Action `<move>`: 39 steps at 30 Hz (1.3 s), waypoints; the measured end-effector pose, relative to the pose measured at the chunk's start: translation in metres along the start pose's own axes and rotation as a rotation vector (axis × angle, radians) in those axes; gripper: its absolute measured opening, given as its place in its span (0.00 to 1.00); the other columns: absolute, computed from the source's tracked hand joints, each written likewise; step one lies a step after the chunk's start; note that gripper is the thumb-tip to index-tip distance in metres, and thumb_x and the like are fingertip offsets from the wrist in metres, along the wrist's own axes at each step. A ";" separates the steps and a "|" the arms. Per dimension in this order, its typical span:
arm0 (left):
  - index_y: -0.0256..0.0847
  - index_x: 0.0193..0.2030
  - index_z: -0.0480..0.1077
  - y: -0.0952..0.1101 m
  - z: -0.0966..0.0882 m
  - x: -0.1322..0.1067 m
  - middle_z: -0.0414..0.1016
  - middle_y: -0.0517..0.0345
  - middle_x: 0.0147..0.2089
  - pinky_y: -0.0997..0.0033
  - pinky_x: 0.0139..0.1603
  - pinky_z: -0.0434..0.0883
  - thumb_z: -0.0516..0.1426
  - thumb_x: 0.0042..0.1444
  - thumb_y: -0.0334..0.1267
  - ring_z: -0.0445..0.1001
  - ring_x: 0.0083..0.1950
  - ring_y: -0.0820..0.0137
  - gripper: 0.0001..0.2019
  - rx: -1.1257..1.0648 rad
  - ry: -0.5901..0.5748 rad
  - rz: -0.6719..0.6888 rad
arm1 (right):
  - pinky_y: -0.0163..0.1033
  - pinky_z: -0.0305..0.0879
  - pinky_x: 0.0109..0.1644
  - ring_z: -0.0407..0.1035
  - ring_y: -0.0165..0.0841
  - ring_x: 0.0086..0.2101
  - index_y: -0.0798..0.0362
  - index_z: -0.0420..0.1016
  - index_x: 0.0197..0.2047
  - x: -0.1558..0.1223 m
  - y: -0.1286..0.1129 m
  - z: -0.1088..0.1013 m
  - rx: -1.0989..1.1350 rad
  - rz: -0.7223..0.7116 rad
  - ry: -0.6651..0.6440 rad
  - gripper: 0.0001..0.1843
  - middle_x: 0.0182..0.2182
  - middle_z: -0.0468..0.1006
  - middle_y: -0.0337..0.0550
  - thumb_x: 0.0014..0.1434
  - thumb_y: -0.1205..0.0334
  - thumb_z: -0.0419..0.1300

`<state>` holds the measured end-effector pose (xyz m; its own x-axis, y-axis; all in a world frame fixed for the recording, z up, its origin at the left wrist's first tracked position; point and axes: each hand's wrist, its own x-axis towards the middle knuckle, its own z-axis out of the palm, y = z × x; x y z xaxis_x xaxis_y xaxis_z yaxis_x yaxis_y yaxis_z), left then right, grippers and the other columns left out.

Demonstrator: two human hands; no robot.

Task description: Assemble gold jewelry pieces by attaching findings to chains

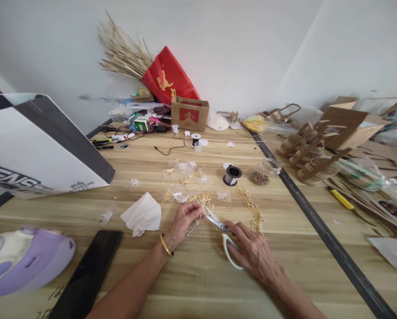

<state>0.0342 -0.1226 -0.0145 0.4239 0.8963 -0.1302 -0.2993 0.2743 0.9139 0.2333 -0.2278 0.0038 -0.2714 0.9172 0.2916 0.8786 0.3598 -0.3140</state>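
Observation:
My right hand is closed round the pale handles of a pair of scissors. The scissor blades point up and left to the fingertips of my left hand. My left hand is pinched on a short beaded strand, which hangs below the fingers; its upper end is hidden in the grip. Just beyond the fingers lies a loose pile of small gold findings. Several gold chains are spread out beyond my right hand.
A spool of thin wire and a jar of dark beads stand beyond my hands. At left are a white tissue, a black phone and a purple-white device. Small woven baskets and a yellow cutter lie right.

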 end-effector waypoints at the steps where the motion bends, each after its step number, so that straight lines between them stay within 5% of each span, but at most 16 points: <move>1: 0.35 0.30 0.72 -0.001 0.001 0.000 0.73 0.58 0.27 0.75 0.35 0.64 0.64 0.46 0.40 0.69 0.30 0.75 0.10 0.015 -0.004 -0.001 | 0.34 0.64 0.33 0.72 0.33 0.33 0.54 0.64 0.54 0.000 0.000 0.000 -0.002 0.001 -0.001 0.18 0.38 0.75 0.48 0.61 0.62 0.52; 22: 0.35 0.33 0.73 0.000 0.010 -0.007 0.73 0.56 0.29 0.74 0.34 0.64 0.63 0.45 0.43 0.69 0.33 0.71 0.13 0.165 -0.122 -0.037 | 0.34 0.65 0.33 0.72 0.33 0.32 0.53 0.62 0.57 -0.002 -0.002 0.007 -0.046 -0.024 0.037 0.19 0.38 0.74 0.48 0.63 0.61 0.49; 39: 0.35 0.29 0.73 0.006 0.012 -0.006 0.71 0.58 0.26 0.76 0.28 0.61 0.65 0.43 0.43 0.66 0.28 0.75 0.13 0.187 -0.046 -0.026 | 0.33 0.65 0.31 0.72 0.32 0.30 0.53 0.62 0.55 -0.002 -0.005 0.007 0.067 0.013 0.037 0.17 0.35 0.74 0.46 0.63 0.63 0.49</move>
<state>0.0396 -0.1308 -0.0037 0.4696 0.8716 -0.1404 -0.1256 0.2233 0.9666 0.2270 -0.2297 -0.0012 -0.2445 0.9151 0.3205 0.8532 0.3601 -0.3774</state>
